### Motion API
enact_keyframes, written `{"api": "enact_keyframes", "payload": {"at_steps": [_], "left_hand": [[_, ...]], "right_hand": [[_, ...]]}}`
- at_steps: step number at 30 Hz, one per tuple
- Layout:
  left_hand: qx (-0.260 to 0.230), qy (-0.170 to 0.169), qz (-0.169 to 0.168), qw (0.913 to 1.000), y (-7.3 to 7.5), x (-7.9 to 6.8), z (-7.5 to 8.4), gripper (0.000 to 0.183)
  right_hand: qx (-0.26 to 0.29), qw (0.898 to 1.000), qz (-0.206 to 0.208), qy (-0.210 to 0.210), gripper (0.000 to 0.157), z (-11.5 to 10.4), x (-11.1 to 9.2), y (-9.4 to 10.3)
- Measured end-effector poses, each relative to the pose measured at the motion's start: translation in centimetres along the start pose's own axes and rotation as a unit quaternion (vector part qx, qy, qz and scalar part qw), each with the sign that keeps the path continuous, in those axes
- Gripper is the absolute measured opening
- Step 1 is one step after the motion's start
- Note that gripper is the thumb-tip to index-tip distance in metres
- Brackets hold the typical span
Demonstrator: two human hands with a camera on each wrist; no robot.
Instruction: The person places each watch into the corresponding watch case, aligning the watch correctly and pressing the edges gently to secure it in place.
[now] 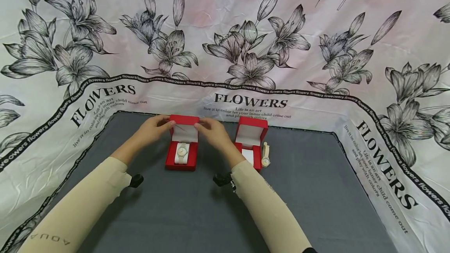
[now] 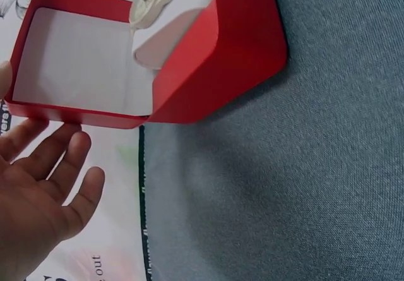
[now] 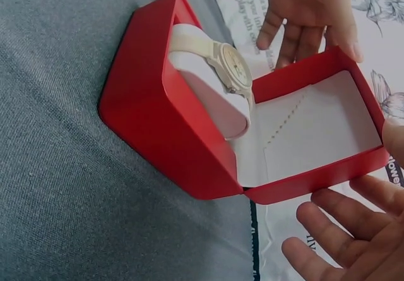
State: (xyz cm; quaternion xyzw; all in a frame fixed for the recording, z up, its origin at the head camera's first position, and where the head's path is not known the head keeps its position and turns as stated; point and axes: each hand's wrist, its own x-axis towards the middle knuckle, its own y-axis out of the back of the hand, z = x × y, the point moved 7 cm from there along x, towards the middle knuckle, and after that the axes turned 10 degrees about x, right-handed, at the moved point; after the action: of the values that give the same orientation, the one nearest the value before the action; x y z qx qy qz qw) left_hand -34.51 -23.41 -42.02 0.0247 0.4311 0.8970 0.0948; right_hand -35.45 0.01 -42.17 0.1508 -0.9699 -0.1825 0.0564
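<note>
1. The left hand is held at the left edge of the raised lid of the red watch box. Its fingertips lie against the lid's rim; in the left wrist view the fingers are seen nearly straight, so the lid is touched rather than clasped.

2. The red watch box stands open on the grey mat, between the two hands, with its lid tilted up and back toward the flowered cloth. A cream wristwatch is wrapped round the white cushion inside the box, in front of the lid and below both hands.

3. The right hand is placed at the right edge of the same lid, fingertips touching its rim. In the right wrist view the fingers are seen loosely extended under the lid's edge; nothing is enclosed by them.

4. To the right of the red watch box, just past the right wrist, a second red box stands open, showing a white insert.

5. A second cream watch lies on the mat just beside the right side of that second box, outside it.
</note>
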Motion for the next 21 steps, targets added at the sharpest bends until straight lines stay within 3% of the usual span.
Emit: {"api": "enact_keyframes", "payload": {"at_steps": [9,17,21], "left_hand": [[-0.042,0.026,-0.010,0.9987,0.5,-0.8,0.6,0.072],[-0.069,0.047,-0.023,0.9963,0.4,-1.3,0.0,0.079],[-0.062,0.057,-0.033,0.9959,0.2,-1.7,0.1,0.082]], "right_hand": [[-0.003,1.000,0.013,0.006,0.053,-0.1,-0.2,0.1],[-0.005,1.000,0.013,-0.001,0.051,-0.4,-0.8,0.0],[-0.002,1.000,0.015,-0.006,0.050,-0.4,-1.3,-0.1]]}}
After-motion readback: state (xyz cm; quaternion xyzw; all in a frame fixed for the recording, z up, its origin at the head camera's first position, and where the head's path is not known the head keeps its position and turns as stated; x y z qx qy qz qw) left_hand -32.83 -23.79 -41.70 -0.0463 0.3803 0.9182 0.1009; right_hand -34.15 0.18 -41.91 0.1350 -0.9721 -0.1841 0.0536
